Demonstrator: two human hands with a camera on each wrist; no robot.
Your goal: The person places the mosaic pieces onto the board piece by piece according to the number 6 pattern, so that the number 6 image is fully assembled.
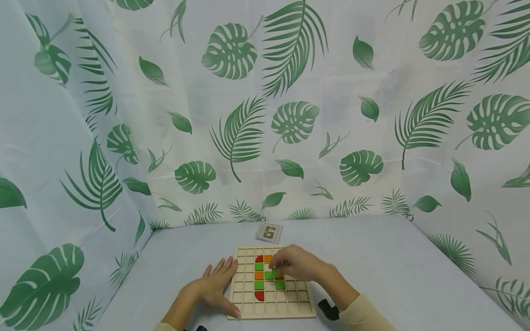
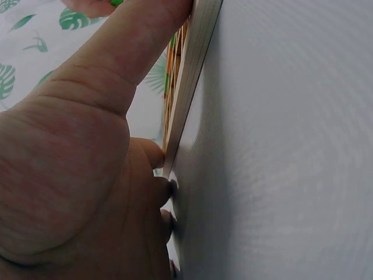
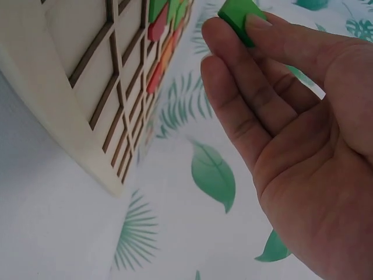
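Observation:
A wooden grid board [image 1: 298,309] lies flat, with green, orange and red tiles set in its cells. My left hand [image 1: 215,284] is spread at the board's left side, thumb on the near left corner and fingertips along the edge. In the left wrist view the thumb presses against the board's side [image 2: 195,64]. My right hand [image 1: 298,263] is over the board's middle and pinches a green square tile [image 3: 239,17] between thumb and fingertips. Under that hand are a green tile [image 1: 280,284] and a partly hidden red tile [image 1: 279,277].
A small card [image 1: 269,232] with a coloured grid pattern lies behind the board. A black object [image 1: 329,310] is by the right wrist. A column of tiles with a red rounded piece [image 1: 259,295] at its near end stands left of centre. Leaf-printed cloth [image 1: 290,122] hangs around the table.

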